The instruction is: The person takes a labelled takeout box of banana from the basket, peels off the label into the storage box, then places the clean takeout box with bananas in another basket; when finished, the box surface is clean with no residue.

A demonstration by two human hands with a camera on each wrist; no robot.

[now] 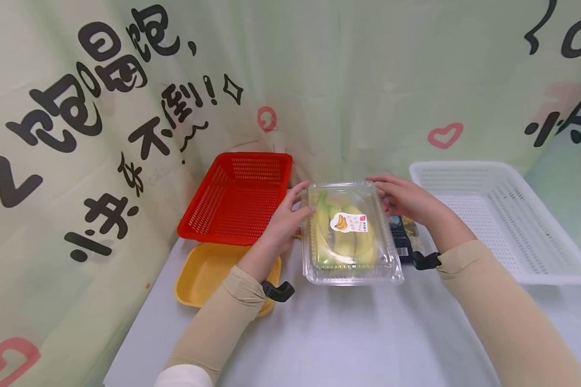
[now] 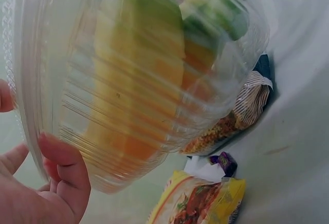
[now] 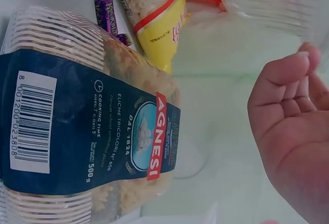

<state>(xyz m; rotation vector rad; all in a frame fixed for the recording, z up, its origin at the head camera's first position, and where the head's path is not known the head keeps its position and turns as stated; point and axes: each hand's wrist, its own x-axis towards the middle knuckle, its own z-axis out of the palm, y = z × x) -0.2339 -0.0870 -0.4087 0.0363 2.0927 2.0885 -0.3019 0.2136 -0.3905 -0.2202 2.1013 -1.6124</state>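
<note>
A clear plastic box of bananas [image 1: 346, 250] with a white label on its lid is held up over the table, tilted toward me. My left hand [image 1: 284, 217] grips its left rim, fingers and thumb at the edge. In the left wrist view the curled fingers [image 2: 64, 165] pinch the rim, and yellow-green bananas [image 2: 139, 75] show through the ribbed side. At the box's upper right edge, my right hand [image 1: 406, 200] holds the other side with bent fingers. Behind the box lies a bag of Agnesi pasta [image 3: 139, 142], with a dark blue band, mostly hidden in the head view.
A red basket [image 1: 186, 228] stands at the back left, with a yellow basket [image 1: 186, 279] in front of it. To the right is a white basket [image 1: 547, 277]. A yellow food packet [image 3: 159, 44] and a purple-wrapped bar [image 3: 107, 16] lie beside the pasta.
</note>
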